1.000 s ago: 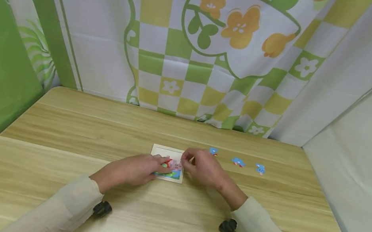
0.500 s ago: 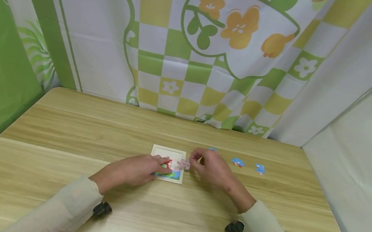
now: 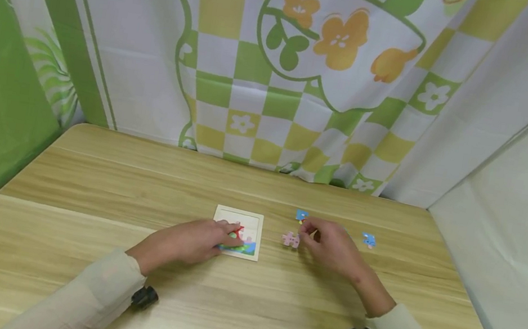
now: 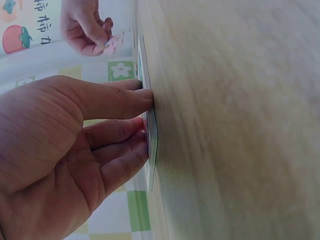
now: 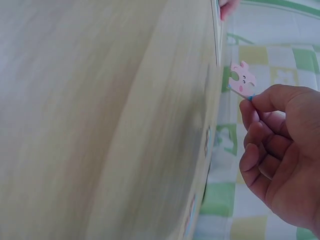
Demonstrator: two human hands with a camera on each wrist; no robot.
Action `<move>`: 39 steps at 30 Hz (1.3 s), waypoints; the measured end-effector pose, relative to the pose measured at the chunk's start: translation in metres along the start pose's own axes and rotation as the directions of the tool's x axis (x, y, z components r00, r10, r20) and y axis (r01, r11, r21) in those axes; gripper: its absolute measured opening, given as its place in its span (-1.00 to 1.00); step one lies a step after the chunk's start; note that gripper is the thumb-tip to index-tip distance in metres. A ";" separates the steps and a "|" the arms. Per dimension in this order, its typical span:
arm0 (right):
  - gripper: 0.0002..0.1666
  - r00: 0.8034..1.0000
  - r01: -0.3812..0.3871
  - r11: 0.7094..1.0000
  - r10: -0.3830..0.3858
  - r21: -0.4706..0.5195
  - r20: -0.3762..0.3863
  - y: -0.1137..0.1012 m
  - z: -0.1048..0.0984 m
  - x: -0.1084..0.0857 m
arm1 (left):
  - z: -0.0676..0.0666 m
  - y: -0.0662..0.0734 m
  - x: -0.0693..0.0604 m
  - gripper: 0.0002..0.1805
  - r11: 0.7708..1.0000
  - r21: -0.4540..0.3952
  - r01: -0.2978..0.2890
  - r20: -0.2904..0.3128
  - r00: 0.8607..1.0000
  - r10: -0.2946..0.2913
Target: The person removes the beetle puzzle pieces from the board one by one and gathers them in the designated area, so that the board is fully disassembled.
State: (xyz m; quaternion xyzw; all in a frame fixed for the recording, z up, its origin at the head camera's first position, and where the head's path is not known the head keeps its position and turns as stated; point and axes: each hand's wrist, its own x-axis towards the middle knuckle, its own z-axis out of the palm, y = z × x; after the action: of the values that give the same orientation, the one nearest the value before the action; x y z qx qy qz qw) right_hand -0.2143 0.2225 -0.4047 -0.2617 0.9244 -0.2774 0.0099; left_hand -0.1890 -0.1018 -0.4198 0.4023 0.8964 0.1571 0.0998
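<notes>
A small square puzzle board (image 3: 257, 219) with a pale wooden rim lies on the table, its lower part filled with colourful pieces. My left hand (image 3: 196, 241) rests on its left part, fingers on the picture and thumb at the near edge in the left wrist view (image 4: 90, 135). To the right, my right hand (image 3: 335, 250) pinches a pink puzzle piece (image 3: 291, 240) between thumb and forefinger, raised off the table. In the right wrist view the pink puzzle piece (image 5: 243, 80) shows a printed face and a bit of blue at the pinched edge.
A blue puzzle piece (image 3: 302, 215) lies behind my right hand, and another blue piece (image 3: 369, 240) lies farther right. The wooden table (image 3: 138, 180) ends at a patterned curtain (image 3: 262, 107) behind. A white wall hanging (image 3: 519, 237) stands at the right.
My right hand has moved right, carrying the pink puzzle piece off the board. It now covers the middle blue piece. The left hand has stayed in place.
</notes>
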 end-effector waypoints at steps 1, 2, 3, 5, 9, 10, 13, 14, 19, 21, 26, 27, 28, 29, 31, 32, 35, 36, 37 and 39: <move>-0.88 1.000 -0.001 1.000 0.001 0.000 0.001 0.002 -0.002 -0.003 | 0.000 0.000 0.000 -0.50 1.000 0.002 -0.001 0.001 1.000 0.001; -0.88 1.000 -0.005 1.000 0.005 -0.004 0.000 0.004 -0.005 -0.005 | 0.000 0.000 0.000 -0.50 1.000 0.004 -0.001 0.002 1.000 0.001; -0.88 1.000 -0.009 1.000 0.009 -0.008 -0.001 0.006 -0.007 -0.008 | 0.000 0.000 -0.001 -0.51 1.000 0.005 -0.002 0.002 1.000 0.002; -0.89 1.000 -0.023 1.000 0.023 -0.008 0.000 0.011 -0.012 -0.013 | 0.001 -0.001 -0.001 -0.51 1.000 0.001 0.004 0.003 1.000 -0.004; -0.90 0.999 -0.036 0.999 0.036 0.009 -0.002 0.020 -0.019 -0.023 | 0.003 -0.002 -0.002 -0.51 1.000 -0.006 0.013 0.006 1.000 -0.013; -0.89 0.999 -0.040 0.999 0.040 0.017 -0.003 0.023 -0.020 -0.026 | 0.003 -0.002 -0.002 -0.51 1.000 -0.008 0.015 0.008 1.000 -0.015; -0.89 0.999 -0.047 0.999 0.047 0.023 -0.012 0.030 -0.025 -0.033 | 0.004 -0.002 0.000 -0.51 1.000 -0.013 0.019 0.012 1.000 -0.019; -0.89 0.999 -0.051 0.998 0.051 0.025 -0.014 0.032 -0.027 -0.035 | 0.003 -0.002 0.000 -0.51 1.000 -0.014 0.020 0.013 1.000 -0.020; -0.89 0.998 -0.057 0.998 0.057 0.007 -0.011 0.042 -0.037 -0.044 | 0.002 -0.001 0.000 -0.50 0.999 -0.021 0.024 0.021 0.999 -0.024; -0.90 0.998 -0.060 0.998 0.060 -0.001 -0.007 0.045 -0.040 -0.046 | 0.000 0.000 0.000 -0.50 1.000 -0.019 0.021 0.022 1.000 -0.021; -0.91 0.999 -0.049 0.999 0.049 -0.005 0.012 0.050 -0.046 -0.052 | -0.003 0.000 -0.001 -0.50 0.999 -0.020 0.031 0.021 0.999 -0.031; -0.92 0.999 -0.051 0.999 0.051 -0.003 0.019 0.052 -0.048 -0.054 | -0.003 0.000 0.000 -0.50 0.999 -0.020 0.032 0.021 0.999 -0.031; -0.92 0.998 -0.051 0.999 0.051 0.000 0.025 0.053 -0.049 -0.056 | -0.003 0.000 0.000 -0.50 0.999 -0.025 0.036 0.023 0.999 -0.035; -0.92 0.998 -0.056 0.998 0.056 0.003 0.032 0.055 -0.051 -0.058 | -0.003 0.000 0.000 -0.50 0.999 -0.027 0.036 0.026 0.999 -0.036; -0.93 0.997 -0.073 0.997 0.072 0.005 0.041 0.060 -0.054 -0.063 | -0.003 0.000 0.000 -0.50 0.999 -0.035 0.030 0.026 0.999 -0.029; -0.93 0.996 -0.082 0.997 0.081 0.005 0.046 0.062 -0.055 -0.066 | -0.003 0.000 0.001 -0.50 0.999 -0.034 0.023 0.022 1.000 -0.022; -0.92 0.993 -0.102 0.995 0.101 0.018 0.067 0.071 -0.061 -0.071 | -0.002 0.000 0.001 -0.50 0.999 -0.042 0.015 0.015 1.000 -0.014; -0.91 0.992 -0.109 0.994 0.107 0.024 0.074 0.074 -0.063 -0.072 | -0.002 0.000 0.001 -0.50 0.999 -0.038 0.015 0.015 1.000 -0.015; -0.90 0.990 -0.121 0.992 0.118 0.033 0.082 0.077 -0.066 -0.072 | -0.002 -0.001 0.001 -0.50 0.999 -0.032 0.015 0.014 1.000 -0.015; -0.88 0.985 -0.149 0.987 0.143 0.052 0.100 0.083 -0.071 -0.073 | -0.002 -0.001 0.001 -0.50 0.999 -0.023 0.022 0.022 1.000 -0.021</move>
State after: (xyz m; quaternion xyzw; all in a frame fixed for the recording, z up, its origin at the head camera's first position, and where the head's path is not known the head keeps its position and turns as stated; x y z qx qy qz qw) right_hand -0.2024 0.3528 -0.3966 -0.2058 0.9308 -0.2905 0.0823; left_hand -0.1910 -0.1025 -0.4186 0.3930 0.8977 0.1621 0.1159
